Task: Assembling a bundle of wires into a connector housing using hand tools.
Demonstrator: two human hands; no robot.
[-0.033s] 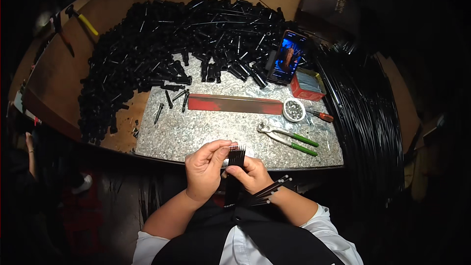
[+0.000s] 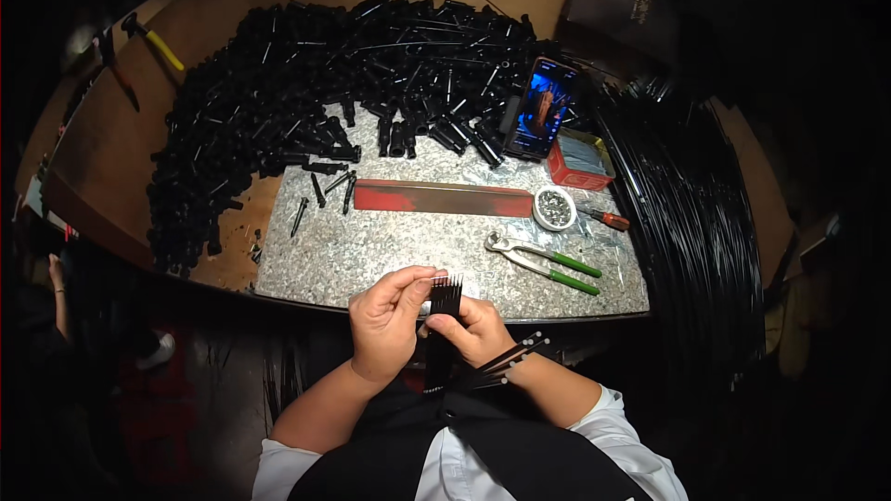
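Both my hands meet at the front edge of the speckled metal sheet (image 2: pixel 371 250). My right hand (image 2: pixel 478 329) grips a bundle of thin black rods (image 2: pixel 445 295) upright, their tips level like a comb. My left hand (image 2: pixel 385 320) pinches the top of the same bundle with thumb and forefinger. More black rods with pale ends (image 2: pixel 520 353) stick out to the right from under my right hand. The lower ends of the rods are lost against my dark apron.
A big pile of short black tubes (image 2: pixel 325 83) covers the wooden table behind the sheet. On the sheet lie a red-edged metal bar (image 2: pixel 441 198), a white bowl of small metal bits (image 2: pixel 554 209), green-handled pliers (image 2: pixel 543 264) and a screwdriver (image 2: pixel 608 218). A phone (image 2: pixel 543 107) leans on a red box (image 2: pixel 580 162). Coiled black wire (image 2: pixel 687 213) fills the right.
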